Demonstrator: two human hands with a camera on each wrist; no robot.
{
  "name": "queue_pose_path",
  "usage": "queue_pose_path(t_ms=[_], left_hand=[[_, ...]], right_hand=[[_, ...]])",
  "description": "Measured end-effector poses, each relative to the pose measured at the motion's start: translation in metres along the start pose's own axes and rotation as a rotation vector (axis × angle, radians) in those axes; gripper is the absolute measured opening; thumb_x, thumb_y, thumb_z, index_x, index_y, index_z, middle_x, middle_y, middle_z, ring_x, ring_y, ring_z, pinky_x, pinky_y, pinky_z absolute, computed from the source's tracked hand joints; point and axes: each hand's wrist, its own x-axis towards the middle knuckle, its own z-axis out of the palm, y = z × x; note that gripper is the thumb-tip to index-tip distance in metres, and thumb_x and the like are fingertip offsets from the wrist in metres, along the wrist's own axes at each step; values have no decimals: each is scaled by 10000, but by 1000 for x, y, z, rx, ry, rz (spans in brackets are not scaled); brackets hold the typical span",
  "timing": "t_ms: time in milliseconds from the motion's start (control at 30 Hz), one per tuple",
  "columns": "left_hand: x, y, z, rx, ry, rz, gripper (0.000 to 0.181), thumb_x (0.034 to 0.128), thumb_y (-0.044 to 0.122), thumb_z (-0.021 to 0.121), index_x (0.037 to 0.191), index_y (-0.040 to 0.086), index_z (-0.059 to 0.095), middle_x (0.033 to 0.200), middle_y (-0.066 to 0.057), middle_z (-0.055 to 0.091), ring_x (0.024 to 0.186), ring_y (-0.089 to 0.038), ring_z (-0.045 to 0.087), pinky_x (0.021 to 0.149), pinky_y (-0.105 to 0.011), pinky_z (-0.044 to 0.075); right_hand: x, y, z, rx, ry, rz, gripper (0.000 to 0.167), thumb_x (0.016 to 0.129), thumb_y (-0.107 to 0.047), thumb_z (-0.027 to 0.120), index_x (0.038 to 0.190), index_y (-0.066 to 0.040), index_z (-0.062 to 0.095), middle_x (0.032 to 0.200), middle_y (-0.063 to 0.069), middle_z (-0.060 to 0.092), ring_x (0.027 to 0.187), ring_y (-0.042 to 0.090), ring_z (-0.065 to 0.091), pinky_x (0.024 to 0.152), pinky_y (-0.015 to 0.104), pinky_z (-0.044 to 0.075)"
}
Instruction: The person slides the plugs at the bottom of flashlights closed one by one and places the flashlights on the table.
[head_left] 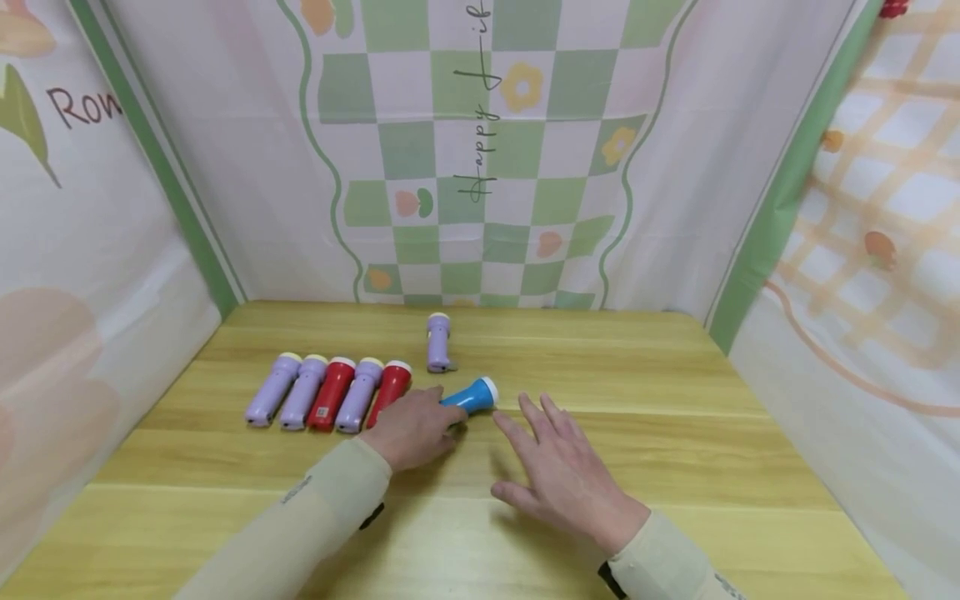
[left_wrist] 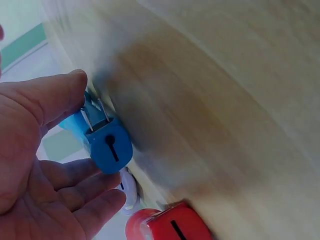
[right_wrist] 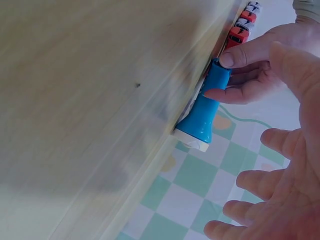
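Note:
A blue flashlight (head_left: pixel 474 396) with a white head lies between the thumb and fingers of my left hand (head_left: pixel 417 427), which grips it near its tail end. In the left wrist view the tail of the blue flashlight (left_wrist: pixel 111 150) shows a dark slot and two thin metal prongs. Its white head points away to the right. My right hand (head_left: pixel 564 467) hovers just right of that head with fingers spread, holding nothing. Left of my left hand is a row of purple and red flashlights, the nearest a red flashlight (head_left: pixel 393 387), partly hidden by the hand.
Beyond the hands a lone purple flashlight (head_left: pixel 438 343) lies on the wooden table (head_left: pixel 637 367). The row's far left end is a purple flashlight (head_left: pixel 272 392). Printed cloth (head_left: pixel 517 150) hangs behind the table's back edge, with more cloth on both sides.

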Motion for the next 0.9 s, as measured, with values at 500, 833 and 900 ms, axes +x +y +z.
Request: queue_pose_path(t_ms=[500, 833, 900], left_hand=[[1, 1, 6, 39, -16, 26, 207, 986, 335, 734, 1171, 242, 737, 977, -50, 620, 787, -182, 543, 712, -323, 528], [-1, 1, 10, 11, 52, 52, 165, 979, 323, 745, 1112, 228, 721, 964, -54, 599, 777, -177, 535, 688, -312, 521], [-2, 1, 10, 7, 75, 65, 167, 968, 312, 761, 1100, 221, 715, 960, -53, 607, 777, -173, 536, 691, -309, 520]], right_hand=[[1, 0, 1, 2, -5, 4, 868, 905, -598, 731, 1598, -180, 417, 1640, 269, 338, 1510, 537, 280, 1178, 702, 309], [1, 1, 2, 5, -9, 5, 877, 905, -600, 731, 1606, -188, 402, 1639, 268, 339, 1512, 535, 277, 1182, 702, 302], [1, 1, 2, 3, -4, 1, 874, 906, -598, 733, 1604, -188, 405, 1636, 270, 344, 1508, 537, 283, 1175, 704, 312]])
